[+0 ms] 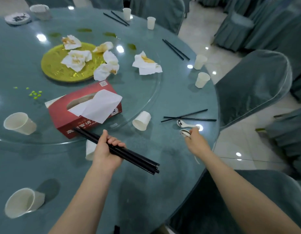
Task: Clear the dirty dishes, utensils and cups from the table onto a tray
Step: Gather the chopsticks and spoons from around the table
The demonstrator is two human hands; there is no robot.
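your left hand (107,150) is wrapped around a bundle of black chopsticks (119,152), held crosswise near the middle so the ends stick out both sides; that looks like a way to carry many at once while the other hand keeps gathering. your right hand (195,142) has reached out to the right and its fingers are curled on a white spoon (185,132), with a second spoon (186,124) lying on the table (163,157) just beyond it. just far of the spoons three loose chopsticks (188,116) lie crossed. a tipped paper cup (141,122) rests between your hands, farther off, near the red tissue box (83,109). more cups lie on their sides at the near left, and others stand at the far right by further chopstick pairs. soiled napkins sit on the gold plate (53,65). no tray is in view, so much of the clearing seems still ahead.
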